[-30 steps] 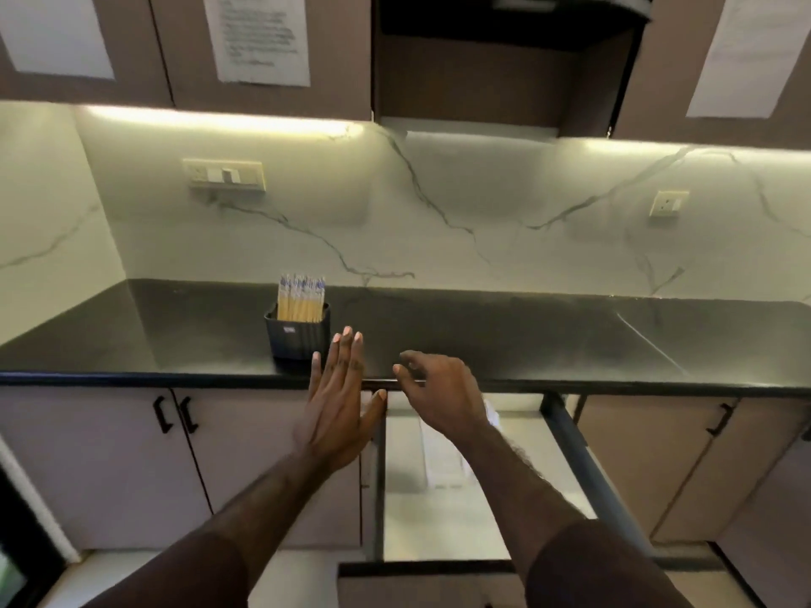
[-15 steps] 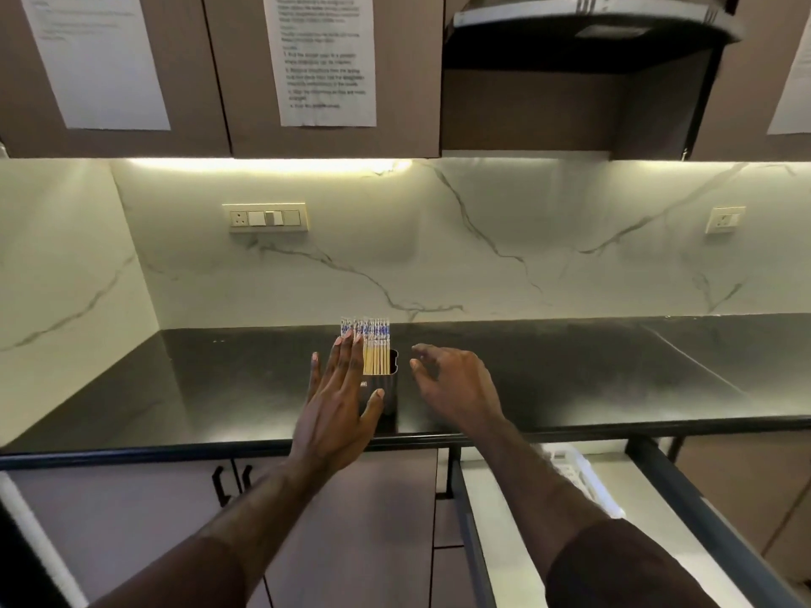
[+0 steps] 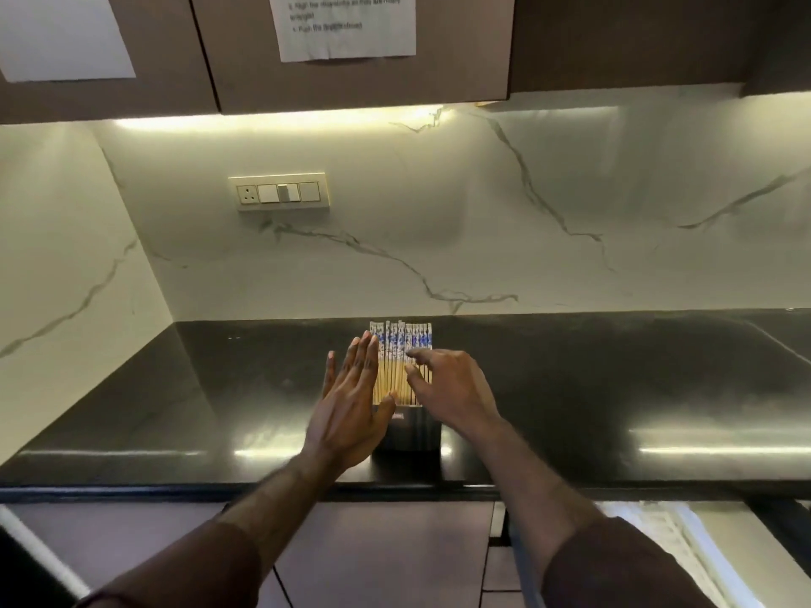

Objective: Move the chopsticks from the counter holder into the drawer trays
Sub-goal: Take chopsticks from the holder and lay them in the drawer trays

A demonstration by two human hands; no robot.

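Observation:
A bundle of wooden chopsticks (image 3: pixel 397 366) with blue-and-white tops stands upright in a dark holder (image 3: pixel 414 427) on the black counter (image 3: pixel 219 410). My left hand (image 3: pixel 351 405) is flat and open just left of the bundle, fingers spread. My right hand (image 3: pixel 447 388) hovers at the bundle's right side, fingers curled and apart, fingertips at the sticks; it holds nothing. At the lower right is the open drawer (image 3: pixel 763 546) with a white tray (image 3: pixel 671 541) partly showing.
A marble backsplash with a switch plate (image 3: pixel 278 191) rises behind the counter. Brown wall cabinets with taped paper sheets (image 3: pixel 346 24) hang overhead. Below the counter edge are brown cabinet doors (image 3: pixel 386 555).
The view has moved closer to the counter. Both hands have come forward from the counter edge to either side of the chopsticks; the drawer has slid toward the lower right of the view.

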